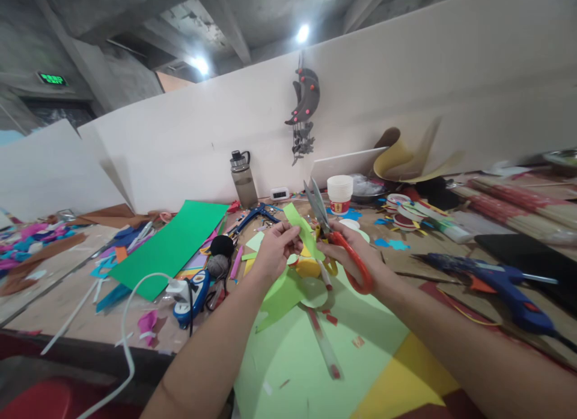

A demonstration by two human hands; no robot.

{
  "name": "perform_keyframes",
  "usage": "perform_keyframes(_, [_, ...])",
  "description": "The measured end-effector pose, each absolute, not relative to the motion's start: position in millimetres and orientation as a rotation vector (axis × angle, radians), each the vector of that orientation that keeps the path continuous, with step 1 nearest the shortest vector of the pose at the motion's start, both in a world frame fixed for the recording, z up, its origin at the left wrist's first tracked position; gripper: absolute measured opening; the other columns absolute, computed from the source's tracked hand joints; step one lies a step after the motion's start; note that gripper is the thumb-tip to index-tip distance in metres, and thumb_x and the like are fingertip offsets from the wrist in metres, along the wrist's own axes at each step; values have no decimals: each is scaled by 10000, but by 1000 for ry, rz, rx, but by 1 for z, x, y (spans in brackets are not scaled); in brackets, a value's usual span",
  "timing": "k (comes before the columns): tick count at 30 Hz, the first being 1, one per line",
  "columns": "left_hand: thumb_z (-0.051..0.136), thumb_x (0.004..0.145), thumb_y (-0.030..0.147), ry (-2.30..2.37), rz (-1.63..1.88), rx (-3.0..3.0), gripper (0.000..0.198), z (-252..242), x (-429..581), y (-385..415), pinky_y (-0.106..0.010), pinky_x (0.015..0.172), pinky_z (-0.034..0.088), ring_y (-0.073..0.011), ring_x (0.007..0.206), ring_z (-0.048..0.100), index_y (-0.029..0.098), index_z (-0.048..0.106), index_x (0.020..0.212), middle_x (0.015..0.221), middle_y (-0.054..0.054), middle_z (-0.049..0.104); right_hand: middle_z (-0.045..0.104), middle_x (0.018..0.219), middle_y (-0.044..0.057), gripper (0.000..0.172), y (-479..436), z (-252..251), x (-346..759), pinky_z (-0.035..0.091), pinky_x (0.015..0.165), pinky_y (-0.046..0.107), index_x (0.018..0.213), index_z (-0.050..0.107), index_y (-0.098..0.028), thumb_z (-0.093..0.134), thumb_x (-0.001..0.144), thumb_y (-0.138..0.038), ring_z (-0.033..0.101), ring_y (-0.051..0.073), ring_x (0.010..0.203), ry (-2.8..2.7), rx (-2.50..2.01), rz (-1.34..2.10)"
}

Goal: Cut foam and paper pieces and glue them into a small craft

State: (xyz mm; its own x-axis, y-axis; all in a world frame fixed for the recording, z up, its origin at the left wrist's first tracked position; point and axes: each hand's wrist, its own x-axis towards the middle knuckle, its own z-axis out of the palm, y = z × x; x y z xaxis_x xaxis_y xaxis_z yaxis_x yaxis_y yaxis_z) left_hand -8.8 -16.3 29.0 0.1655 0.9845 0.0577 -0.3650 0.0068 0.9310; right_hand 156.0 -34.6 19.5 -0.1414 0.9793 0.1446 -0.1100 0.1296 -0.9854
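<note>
My left hand (276, 249) pinches a strip of light green paper (301, 228) and holds it up over the table. My right hand (356, 256) grips red-handled scissors (336, 235), whose open blades point up and away beside the strip's right edge. Below the hands lie a large light green sheet (311, 353), a yellow sheet (406, 377) and a clear ruler (323, 344). More light green offcuts (282, 293) hang under the left hand.
A dark green sheet (174, 244), a water bottle (243, 178), stacked paper cups (339, 193), a blue glue gun (496, 284), a white cable (128, 323), yarn balls (219, 255) and many paper scraps crowd the table. A white partition wall (406, 94) stands behind.
</note>
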Motion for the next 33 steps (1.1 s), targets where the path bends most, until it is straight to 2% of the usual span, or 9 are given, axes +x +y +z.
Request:
perform_keyframes(5, [823, 643, 375, 750, 1222, 1011, 371, 27, -9, -16, -204, 490, 408, -87, 485, 564, 155, 538, 735, 576, 30, 571, 533, 686, -67, 368, -35, 18, 155, 396, 521, 236, 896, 527, -213, 762, 634, -319, 486, 93, 555, -1259, -916, 1324])
perform_keyframes(9, [840, 630, 375, 751, 1187, 1034, 384, 25, -8, -15, -202, 501, 412, -77, 487, 557, 148, 550, 741, 593, 32, 580, 531, 678, -68, 383, -34, 19, 155, 401, 523, 234, 856, 516, -217, 786, 606, -322, 488, 95, 566, -1241, -909, 1337])
perform_keyframes(14, [874, 574, 338, 776, 1239, 1023, 405, 25, -8, -14, -194, 502, 407, -72, 490, 558, 142, 566, 749, 600, 33, 600, 555, 730, -58, 395, -35, 19, 155, 425, 568, 248, 902, 522, -229, 784, 623, -330, 508, 104, 600, -1263, -887, 1316])
perform_keyframes(21, [846, 636, 323, 702, 1254, 1037, 324, 28, -13, -13, -212, 560, 452, -102, 566, 618, 140, 603, 747, 638, -7, 648, 560, 649, -60, 397, -33, 21, 160, 407, 548, 261, 975, 542, -211, 744, 662, -348, 522, 117, 562, -1308, -907, 1216])
perform_keyframes(23, [818, 676, 350, 690, 1264, 1041, 305, 31, -16, -13, -218, 572, 464, -107, 589, 626, 140, 605, 741, 705, -34, 679, 549, 638, -67, 398, -33, 24, 162, 394, 522, 256, 986, 534, -215, 729, 669, -353, 523, 114, 541, -1277, -900, 1192])
perform_keyframes(29, [794, 702, 321, 759, 1342, 1064, 241, 35, -30, -3, -192, 592, 452, -73, 595, 569, 140, 639, 733, 719, -26, 653, 499, 614, -88, 370, -31, 32, 168, 359, 476, 233, 926, 500, -226, 731, 659, -335, 502, 102, 522, -1221, -937, 1114])
perform_keyframes(33, [756, 736, 347, 868, 1403, 1329, 221, 35, -33, -1, -224, 652, 457, -116, 752, 602, 179, 687, 861, 892, -44, 687, 511, 597, -73, 331, -32, 35, 171, 369, 474, 233, 992, 543, -212, 664, 694, -291, 498, 109, 517, -1363, -1028, 1133])
